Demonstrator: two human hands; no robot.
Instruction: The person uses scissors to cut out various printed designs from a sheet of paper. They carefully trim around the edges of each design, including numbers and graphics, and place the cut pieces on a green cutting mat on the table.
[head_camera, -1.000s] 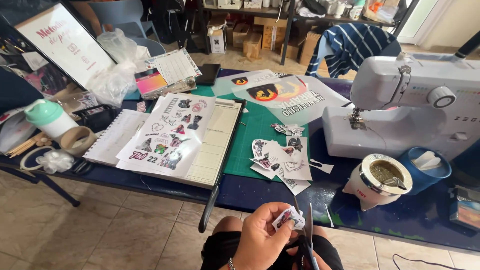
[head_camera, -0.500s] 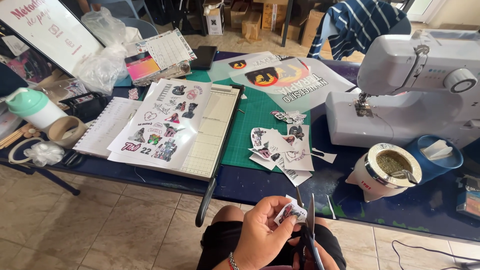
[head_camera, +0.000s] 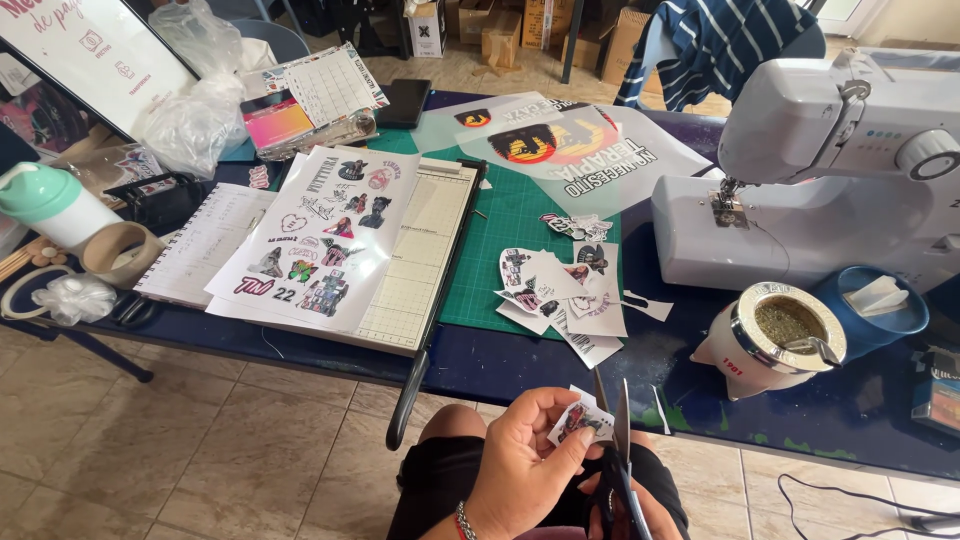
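Head view showed us looking down over our lap at a dark blue tabletop (head_camera: 500, 360). Our left hand (head_camera: 525, 465) was closed in a pinch on a small sticker cutout (head_camera: 578, 418), thumb and fingers gripping its white paper edge. Our right hand (head_camera: 640, 515) was mostly hidden below the left one; it was wrapped around the black handles of the scissors (head_camera: 615, 440), whose blades stood parted and pointing up, just beside the cutout on its right. The cutout sat in the air in front of the tabletop's near edge, above our black shorts.

We took the green cutting mat (head_camera: 500, 230) as our landmark. Left of the mat lay a paper trimmer (head_camera: 420, 260) with a printed sticker sheet (head_camera: 320, 235) resting on it. On the mat's right corner sat a pile of cut stickers and paper scraps (head_camera: 565, 290). Right of the mat stood a white sewing machine (head_camera: 830, 170), and nearer to us than that a white mate cup (head_camera: 775, 335) filled with green herb, touching a blue container (head_camera: 880, 310). Beyond the mat lay large printed transfer sheets (head_camera: 570, 145). Far left of the mat stood a mint-lidded bottle (head_camera: 50, 205) and a tape roll (head_camera: 120, 255).
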